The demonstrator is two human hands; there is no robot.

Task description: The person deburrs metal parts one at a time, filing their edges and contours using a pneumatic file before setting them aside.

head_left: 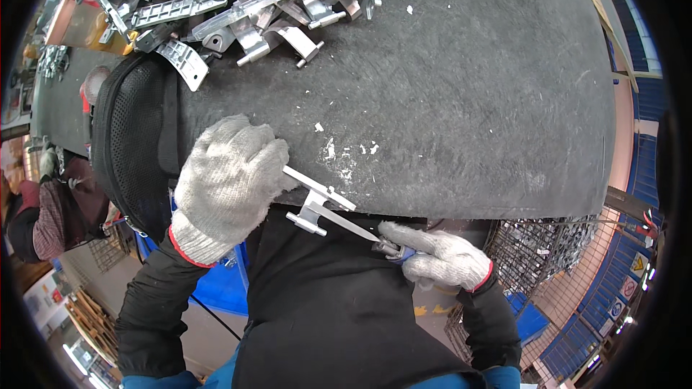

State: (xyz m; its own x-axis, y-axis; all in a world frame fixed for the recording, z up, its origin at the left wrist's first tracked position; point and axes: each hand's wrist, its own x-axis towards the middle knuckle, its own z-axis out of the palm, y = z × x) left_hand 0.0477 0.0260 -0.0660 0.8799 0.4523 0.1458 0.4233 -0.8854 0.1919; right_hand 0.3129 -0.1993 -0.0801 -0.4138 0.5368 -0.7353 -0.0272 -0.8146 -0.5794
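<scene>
My left hand, in a whitish knit glove with a red cuff, is closed on one end of a silvery cast-metal bracket. The bracket juts out to the right past the near edge of the bench. A file-like tool with a long flat blade is gripped in my right hand, gloved the same way. Its blade reaches up and left to the bracket and appears to touch it. My right fingers wrap round the handle, which is mostly hidden; a bit of blue shows there.
Many similar metal brackets lie heaped at the far left of the dark bench top. White shavings are scattered near my hands. A black mesh-covered padded object stands left. Wire baskets are below right. Another person is at far left.
</scene>
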